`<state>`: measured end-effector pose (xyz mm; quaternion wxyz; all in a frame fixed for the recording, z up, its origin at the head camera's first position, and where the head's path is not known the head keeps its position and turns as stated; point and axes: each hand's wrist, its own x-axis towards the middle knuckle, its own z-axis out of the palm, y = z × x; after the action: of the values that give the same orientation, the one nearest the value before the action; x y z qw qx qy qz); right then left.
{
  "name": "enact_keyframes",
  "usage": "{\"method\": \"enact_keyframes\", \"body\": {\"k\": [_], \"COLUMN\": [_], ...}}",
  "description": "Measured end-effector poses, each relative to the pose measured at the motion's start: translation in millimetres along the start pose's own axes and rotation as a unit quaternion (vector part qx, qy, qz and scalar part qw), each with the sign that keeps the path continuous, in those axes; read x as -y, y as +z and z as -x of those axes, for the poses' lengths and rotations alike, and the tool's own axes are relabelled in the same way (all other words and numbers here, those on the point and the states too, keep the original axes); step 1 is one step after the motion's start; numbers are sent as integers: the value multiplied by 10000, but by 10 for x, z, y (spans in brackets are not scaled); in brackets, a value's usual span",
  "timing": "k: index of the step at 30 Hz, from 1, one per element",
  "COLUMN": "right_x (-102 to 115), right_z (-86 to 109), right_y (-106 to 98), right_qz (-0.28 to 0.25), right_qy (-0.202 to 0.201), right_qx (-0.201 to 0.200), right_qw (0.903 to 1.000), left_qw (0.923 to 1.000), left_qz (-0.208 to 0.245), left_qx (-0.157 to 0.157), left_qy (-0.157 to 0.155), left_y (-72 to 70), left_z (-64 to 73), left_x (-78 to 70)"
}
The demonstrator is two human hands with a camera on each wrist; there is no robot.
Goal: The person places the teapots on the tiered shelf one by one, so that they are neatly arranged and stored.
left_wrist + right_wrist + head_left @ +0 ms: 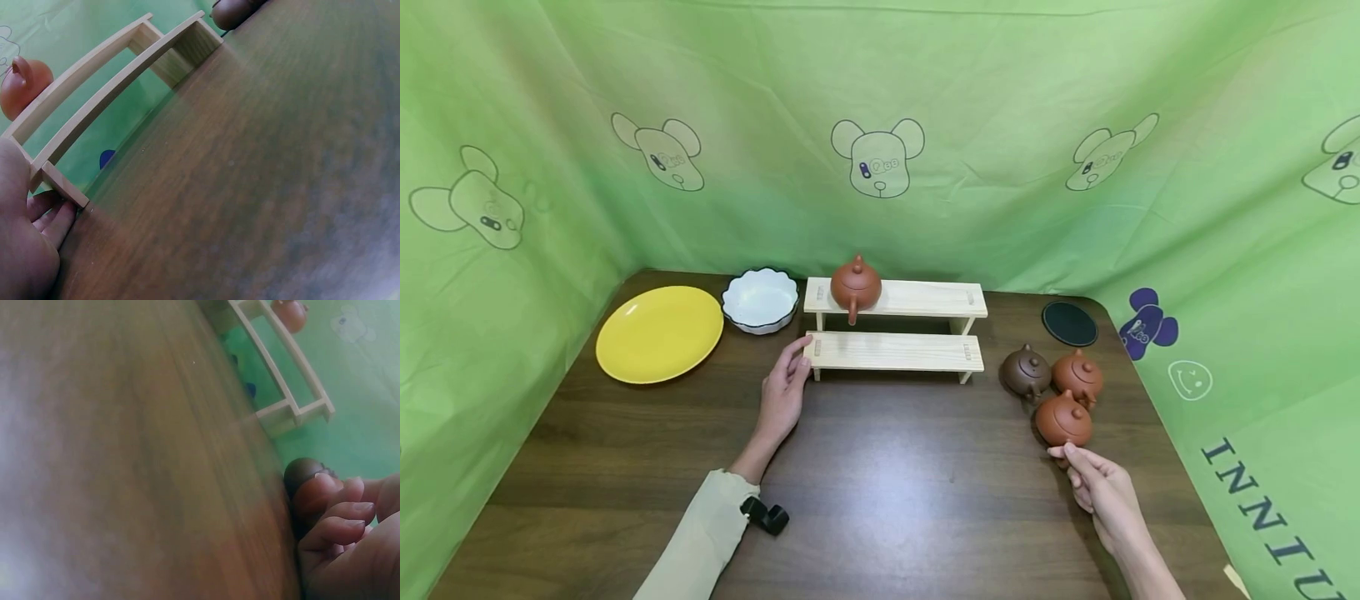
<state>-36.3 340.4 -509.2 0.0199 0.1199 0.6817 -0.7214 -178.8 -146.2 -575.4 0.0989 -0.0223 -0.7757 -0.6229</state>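
Observation:
My left hand (784, 392) touches the left end of the lower tier of a pale wooden two-step stand (891, 351); in the left wrist view its fingers (57, 225) lie against the outside of that tier's leg. On the upper tier sits a reddish-brown clay teapot (855, 286), its handle facing me. At the right, my right hand (1105, 492) pinches the near side of another reddish-brown teapot (1064, 419) between thumb and index finger, around where its handle is, which the fingers cover. Close behind stand a dark brown teapot (1026, 372) and a third reddish-brown teapot (1078, 376).
A yellow oval plate (660, 335) and a white scalloped bowl (761, 300) stand at the back left. A dark round coaster (1070, 323) lies behind the teapots at the right. Green printed cloth (1000, 108) hangs around the wooden table (880, 517).

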Motion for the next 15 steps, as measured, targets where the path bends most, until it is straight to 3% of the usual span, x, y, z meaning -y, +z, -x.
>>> {"method": "enact_keyframes", "body": {"k": [4, 10, 15], "right_x": [2, 1, 1], "right_z": [17, 38, 50], "right_y": [-3, -8, -3], "right_qz": [4, 55, -72], "right_qy": [-35, -27, -9], "right_qx": [-36, -130, -155], "right_qw": [10000, 9999, 9999], "left_qw": [9999, 9999, 10000], "left_qz": [120, -59, 65], "left_qx": [-10, -59, -19], "left_qy": [29, -97, -45], "left_y": [-4, 7, 7], "left_z": [24, -4, -8], "left_x": [-65, -15, -15]}}
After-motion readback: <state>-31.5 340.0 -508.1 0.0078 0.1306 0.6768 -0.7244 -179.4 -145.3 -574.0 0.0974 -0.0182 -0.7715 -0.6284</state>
